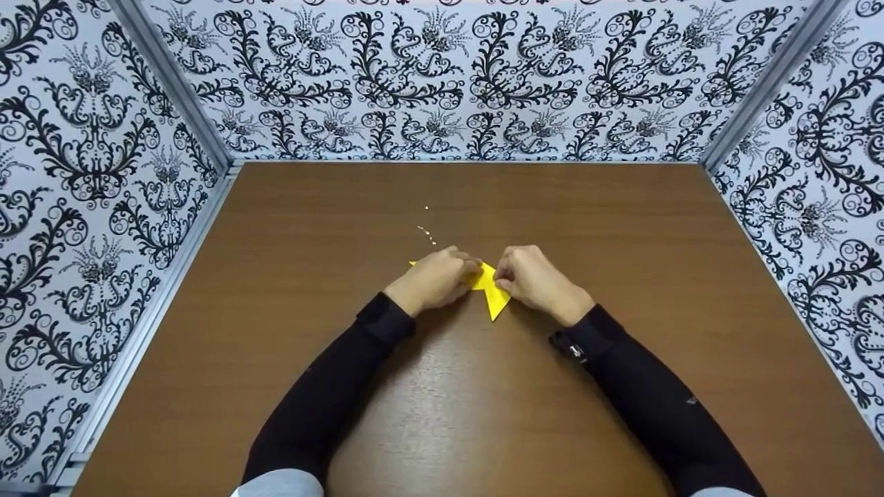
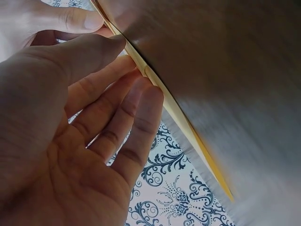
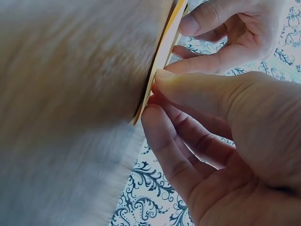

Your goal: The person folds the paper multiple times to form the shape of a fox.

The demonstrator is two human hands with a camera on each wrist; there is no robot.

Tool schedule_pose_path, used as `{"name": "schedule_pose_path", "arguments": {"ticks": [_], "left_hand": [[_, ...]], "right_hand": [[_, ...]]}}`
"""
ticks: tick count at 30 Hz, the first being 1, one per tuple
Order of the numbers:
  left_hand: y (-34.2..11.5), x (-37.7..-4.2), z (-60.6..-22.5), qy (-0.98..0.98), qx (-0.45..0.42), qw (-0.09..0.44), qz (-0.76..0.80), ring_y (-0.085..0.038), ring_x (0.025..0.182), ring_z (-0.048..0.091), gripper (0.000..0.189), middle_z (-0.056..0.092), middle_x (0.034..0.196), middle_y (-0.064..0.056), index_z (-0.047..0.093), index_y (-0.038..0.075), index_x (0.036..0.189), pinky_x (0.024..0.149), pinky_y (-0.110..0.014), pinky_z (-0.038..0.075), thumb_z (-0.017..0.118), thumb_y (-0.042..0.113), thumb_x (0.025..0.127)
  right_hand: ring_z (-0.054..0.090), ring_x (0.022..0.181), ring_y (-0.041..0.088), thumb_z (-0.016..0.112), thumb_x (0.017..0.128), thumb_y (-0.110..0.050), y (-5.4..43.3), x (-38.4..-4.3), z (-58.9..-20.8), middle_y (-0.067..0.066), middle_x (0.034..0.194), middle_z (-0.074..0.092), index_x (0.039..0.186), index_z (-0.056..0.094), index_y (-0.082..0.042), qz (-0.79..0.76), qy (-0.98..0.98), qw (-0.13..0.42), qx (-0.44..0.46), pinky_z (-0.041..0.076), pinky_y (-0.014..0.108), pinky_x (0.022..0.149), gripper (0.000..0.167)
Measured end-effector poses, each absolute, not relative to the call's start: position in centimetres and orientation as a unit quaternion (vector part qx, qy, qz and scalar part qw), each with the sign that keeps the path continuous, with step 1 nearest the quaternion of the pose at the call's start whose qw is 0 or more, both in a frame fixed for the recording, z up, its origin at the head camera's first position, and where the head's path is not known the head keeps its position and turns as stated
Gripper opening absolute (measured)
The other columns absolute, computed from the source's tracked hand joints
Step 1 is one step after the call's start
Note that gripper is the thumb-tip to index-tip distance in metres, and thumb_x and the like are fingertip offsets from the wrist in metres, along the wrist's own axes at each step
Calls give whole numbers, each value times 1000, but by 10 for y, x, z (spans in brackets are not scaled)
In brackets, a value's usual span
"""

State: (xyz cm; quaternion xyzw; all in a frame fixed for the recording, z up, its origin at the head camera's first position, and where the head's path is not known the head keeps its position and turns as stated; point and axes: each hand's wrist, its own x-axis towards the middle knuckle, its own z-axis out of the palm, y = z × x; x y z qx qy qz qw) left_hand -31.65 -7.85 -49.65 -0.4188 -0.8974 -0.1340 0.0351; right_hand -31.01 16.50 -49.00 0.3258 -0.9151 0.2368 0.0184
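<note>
A piece of folded yellow paper (image 1: 491, 290) with pointed corners lies on the brown table (image 1: 442, 414). My left hand (image 1: 436, 276) rests over its left part, hiding most of that side; one yellow tip shows beyond the knuckles. In the left wrist view the thumb and the fairly straight fingers (image 2: 146, 110) press along the paper (image 2: 181, 120), seen nearly edge-on. At the right edge, my right hand (image 1: 535, 279) pinches the paper between thumb and index finger. The right wrist view shows that thumb (image 3: 188, 87) tip on the paper (image 3: 162, 56).
Small white flecks (image 1: 427, 235) lie on the table just beyond the left hand. Walls with a black-and-white scroll pattern (image 1: 428, 76) enclose the table at the back and both sides, with metal rails (image 1: 173, 83) at the corners. Dark sleeves (image 1: 338, 386) cover both forearms.
</note>
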Motion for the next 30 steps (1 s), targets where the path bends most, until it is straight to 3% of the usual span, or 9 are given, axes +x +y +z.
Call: {"name": "schedule_pose_path", "arguments": {"ticks": [8, 17, 24, 30], "left_hand": [[-82, -318, -493, -898, -410, 16, -157, -36, 130, 80, 21, 85, 138, -18, 85, 0, 127, 122, -48, 62, 83, 5, 107], [-107, -324, -483, -939, -293, 4, -179, -35, 115, 78, 23, 83, 123, -17, 86, 1, 126, 105, -45, 69, 87, 14, 107], [-126, -330, -483, -968, -173, -12, -182, -35, 116, 73, 27, 78, 123, -15, 85, 5, 109, 102, -48, 67, 97, 27, 99], [-130, -334, -485, -971, -146, -28, -187, -32, 113, 70, 25, 76, 115, -13, 86, 8, 100, 98, -49, 66, 98, 30, 97]], "right_hand": [[81, 94, 32, 86, 101, 3, 162, -308, -490, 17, 102, 84, 103, 92, 2, 235, -914, 32, 328, 71, 46, 82, 6], [80, 90, 30, 85, 99, 5, 162, -307, -492, 16, 98, 84, 99, 92, 0, 242, -911, 44, 330, 69, 46, 80, 8], [81, 94, 33, 85, 100, 5, 163, -306, -491, 19, 100, 84, 102, 92, 2, 248, -911, 38, 327, 71, 47, 82, 8], [82, 95, 34, 86, 100, 4, 164, -306, -492, 19, 102, 85, 102, 92, 2, 247, -914, 40, 320, 72, 48, 84, 6]]}}
